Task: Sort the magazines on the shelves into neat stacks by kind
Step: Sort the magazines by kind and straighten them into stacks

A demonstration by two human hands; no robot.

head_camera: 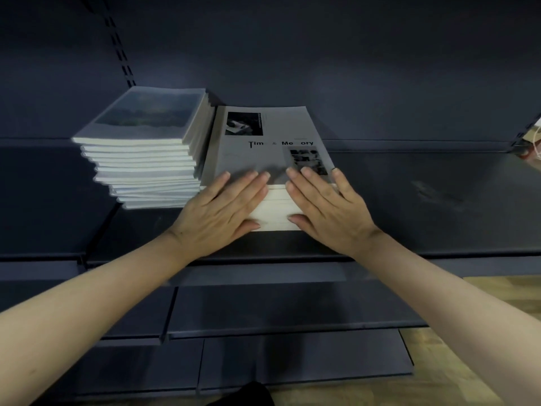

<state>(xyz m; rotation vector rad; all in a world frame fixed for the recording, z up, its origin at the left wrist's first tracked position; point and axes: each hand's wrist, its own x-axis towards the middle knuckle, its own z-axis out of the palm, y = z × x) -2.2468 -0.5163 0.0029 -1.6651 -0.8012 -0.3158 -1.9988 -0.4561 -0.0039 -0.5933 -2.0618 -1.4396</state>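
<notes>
— While we press on it from the near side, where does our "Time & Memory" stack (272,148) sit?

— On the dark shelf (409,200), just right of the taller stack with the landscape cover (146,124); whether the two touch we cannot tell. Both our hands lie over its near edge.

— And how are the fingers?

— Released and straight on both hands, grasping nothing. Our left hand (225,209) lies flat over the near left corner, with its fingertips on the top cover and its thumb against the pale page edges (275,212). Our right hand (325,206) mirrors it on the near right corner, with the little finger out by the right edge.

— Why hold it like that?

— We judge we are squaring it. Flat palms on the cover keep the top copies from sliding, and the thumbs against the page edges push the near faces flush. The left stack is stepped, its lower copies drawn further right than the upper ones, so it probably wants the same treatment.

— Which way does the stack point?

— Its long axis runs near to far, leaning slightly off square with the shelf front. The title reads upright to us, so the cover's head is at the far end and its foot is under our hands. The left stack lies the same way, slewed somewhat more.

— And the sorting?

— Two kinds, two piles; it looks close to done.
</notes>
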